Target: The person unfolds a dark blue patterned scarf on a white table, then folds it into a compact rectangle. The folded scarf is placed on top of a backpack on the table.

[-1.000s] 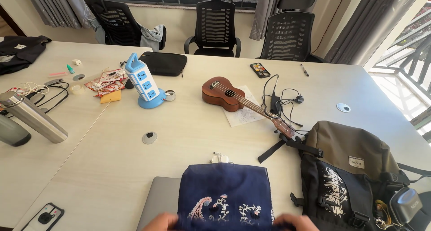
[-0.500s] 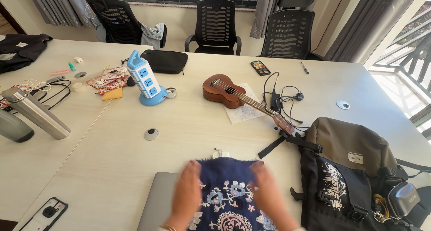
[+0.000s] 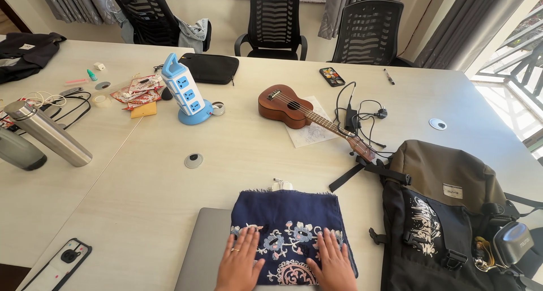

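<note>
A folded dark blue cloth [image 3: 288, 217] with pale floral embroidery lies flat on a grey closed laptop [image 3: 201, 248] at the table's near edge. My left hand [image 3: 240, 263] rests palm down on the cloth's lower left part, fingers spread, a ring on one finger. My right hand [image 3: 334, 263] lies palm down on its lower right part, fingers also apart. Neither hand grips anything. A small white object [image 3: 281, 184] peeks out just behind the cloth's far edge.
A black and olive backpack [image 3: 447, 212] sits right of the cloth. A brown ukulele [image 3: 302, 113], black cables [image 3: 359, 118], a blue tower power strip [image 3: 188, 93], a steel flask [image 3: 48, 134] and a phone [image 3: 63, 260] lie on the beige table [image 3: 237, 149]. Office chairs [image 3: 275, 19] stand behind.
The cloth, held up by its lower edge a second ago, has been folded over and laid flat. Both hands slid back toward me and now press on it.
</note>
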